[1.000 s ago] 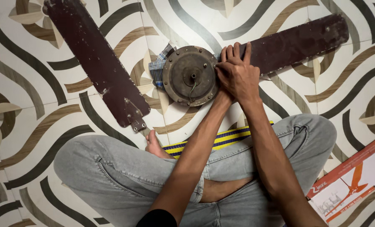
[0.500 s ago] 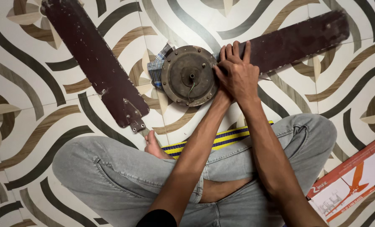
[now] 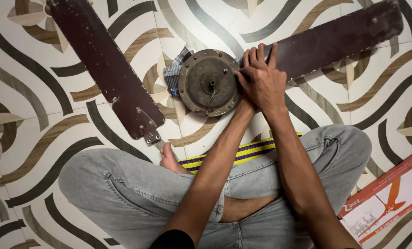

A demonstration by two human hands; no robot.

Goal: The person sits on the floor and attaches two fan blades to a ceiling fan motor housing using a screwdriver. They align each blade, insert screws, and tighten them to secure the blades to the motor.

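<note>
Fan motor (image 3: 209, 83) w/ hands (image 3: 260, 83) drifted slightly down-frame; grip same.

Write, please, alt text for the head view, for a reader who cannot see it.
Both hands, left hand under right hand, press where a dark blade meets a round fan motor on a patterned floor. A second blade lies detached to the left, a checked cloth under the motor. The person sits cross-legged in grey jeans.

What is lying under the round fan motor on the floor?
A checked cloth sticks out from under the motor at its left edge. How far it reaches beneath cannot be seen; the motor covers it.
</note>
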